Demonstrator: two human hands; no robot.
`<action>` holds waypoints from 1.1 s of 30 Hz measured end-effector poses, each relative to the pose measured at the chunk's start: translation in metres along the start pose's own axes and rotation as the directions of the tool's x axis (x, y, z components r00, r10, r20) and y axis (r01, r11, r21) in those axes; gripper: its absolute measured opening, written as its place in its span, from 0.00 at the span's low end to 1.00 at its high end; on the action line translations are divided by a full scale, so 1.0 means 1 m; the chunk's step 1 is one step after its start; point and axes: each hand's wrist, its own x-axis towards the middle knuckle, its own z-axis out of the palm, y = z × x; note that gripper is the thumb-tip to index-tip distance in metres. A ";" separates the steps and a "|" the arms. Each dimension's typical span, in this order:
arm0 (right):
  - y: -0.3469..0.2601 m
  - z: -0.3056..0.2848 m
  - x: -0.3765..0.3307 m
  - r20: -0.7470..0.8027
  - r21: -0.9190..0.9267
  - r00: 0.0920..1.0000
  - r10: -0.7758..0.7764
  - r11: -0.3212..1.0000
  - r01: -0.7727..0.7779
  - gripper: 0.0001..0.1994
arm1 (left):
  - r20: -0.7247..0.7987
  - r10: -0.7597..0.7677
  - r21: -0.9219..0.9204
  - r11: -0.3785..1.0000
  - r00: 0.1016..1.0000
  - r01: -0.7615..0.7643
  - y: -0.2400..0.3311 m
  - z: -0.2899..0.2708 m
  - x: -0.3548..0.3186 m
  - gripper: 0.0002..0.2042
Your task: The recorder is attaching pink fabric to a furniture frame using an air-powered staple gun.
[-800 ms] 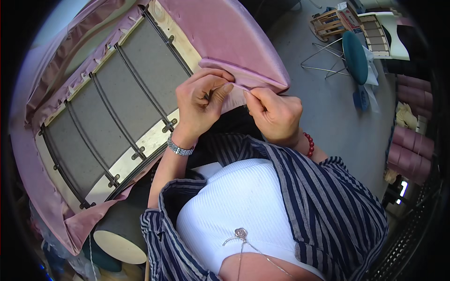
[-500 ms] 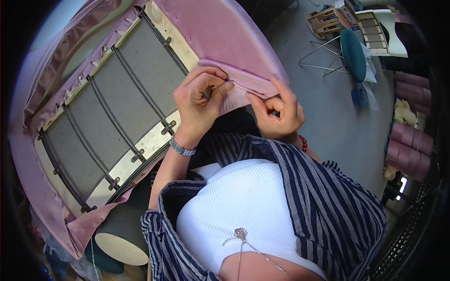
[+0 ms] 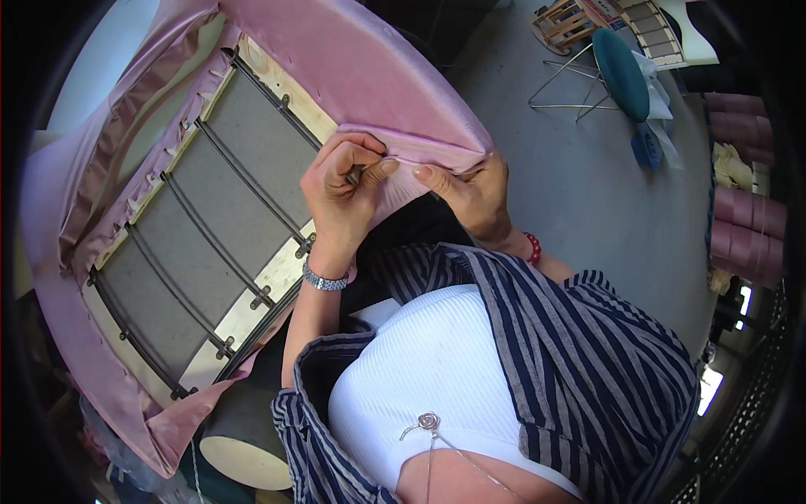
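Observation:
A furniture frame (image 3: 201, 344) with dark curved metal springs lies at the left, partly wrapped in pink upholstery fabric (image 3: 361, 63). At its near right corner my left hand (image 3: 344, 185), with a metal bracelet on the wrist, pinches the folded edge of this fabric between thumb and fingers. Beside it my right hand (image 3: 474, 197), wearing red beads, grips the fabric's corner, thumb on top and fingers tucked behind. The fold runs between both hands. Along the frame's far long side the fabric is gathered and fastened to the wood.
A round green stool (image 3: 621, 76) with thin metal legs stands on the grey floor at the far right. Behind it are a wooden crate (image 3: 571, 25) and another sprung frame (image 3: 651, 34). Pink fabric-covered pieces (image 3: 747, 235) are stacked at the right edge. A round padded piece (image 3: 243, 458) sits below the frame.
My right hand has turned and closed further round the fabric corner, its thumb now lying along the fold. My left hand keeps its pinch. The whole view has shifted slightly.

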 end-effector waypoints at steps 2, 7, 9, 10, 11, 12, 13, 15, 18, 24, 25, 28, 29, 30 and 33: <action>-0.009 -0.001 0.000 0.068 -0.070 0.995 0.070 0.995 -0.065 0.21 | 0.017 0.011 -0.011 1.000 1.000 -0.010 0.000 -0.001 0.001 0.09; -0.010 0.010 0.001 -0.066 -0.043 0.997 0.039 0.998 -0.042 0.13 | 0.022 0.006 0.022 1.000 1.000 -0.007 -0.001 -0.002 0.000 0.09; -0.009 0.011 0.002 -0.075 -0.060 0.997 0.030 0.998 -0.035 0.13 | 0.010 0.018 0.050 0.999 1.000 -0.018 0.000 -0.001 0.001 0.09; -0.009 0.012 0.001 -0.069 -0.079 0.997 0.046 0.996 -0.051 0.14 | 0.005 0.018 0.056 0.998 1.000 -0.019 0.000 0.000 0.001 0.09; -0.010 0.012 0.002 -0.077 -0.119 0.993 0.086 0.988 -0.095 0.14 | -0.001 0.020 0.058 0.998 1.000 -0.020 0.000 0.000 0.001 0.10; -0.011 0.011 0.002 -0.077 -0.102 0.995 0.057 0.993 -0.065 0.15 | 0.005 0.030 0.066 0.997 1.000 -0.031 0.000 0.000 0.001 0.10; -0.012 0.012 0.002 -0.091 -0.104 0.994 0.054 0.993 -0.063 0.15 | 0.010 0.041 0.075 0.996 0.999 -0.042 0.001 -0.001 0.001 0.10; -0.014 0.013 0.002 -0.124 -0.105 0.992 0.016 0.994 -0.029 0.17 | 0.017 0.065 0.072 0.995 0.998 -0.066 0.001 -0.003 0.002 0.11; -0.013 0.015 0.005 -0.131 -0.158 0.991 -0.037 0.987 0.016 0.23 | 0.022 0.070 0.036 0.997 0.997 -0.070 0.001 -0.006 0.000 0.11; -0.001 0.009 0.014 -0.082 0.054 0.996 0.035 0.998 -0.031 0.27 | 0.035 0.046 0.028 0.998 0.998 -0.047 -0.011 -0.004 0.003 0.11; 0.002 0.005 0.013 -0.046 0.084 0.998 0.043 0.996 -0.039 0.27 | 0.033 0.027 0.005 1.000 0.999 -0.027 -0.013 -0.001 0.003 0.10; 0.012 0.002 0.010 0.043 0.296 0.999 0.001 0.955 -0.014 0.25 | 0.032 -0.010 -0.033 0.999 0.999 0.011 -0.016 0.001 0.003 0.10; 0.015 0.001 0.009 0.039 0.346 0.999 -0.016 0.938 0.002 0.25 | 0.037 -0.040 -0.016 0.999 0.999 0.041 -0.015 0.001 0.004 0.10; 0.018 -0.002 0.008 0.045 0.394 0.998 -0.032 0.919 0.012 0.25 | 0.044 -0.043 -0.015 0.999 0.998 0.044 -0.013 0.001 0.005 0.09; 0.027 -0.011 0.006 0.065 0.537 0.997 0.037 0.841 -0.066 0.25 | 0.102 -0.061 -0.039 0.997 0.993 0.066 -0.006 -0.003 0.007 0.09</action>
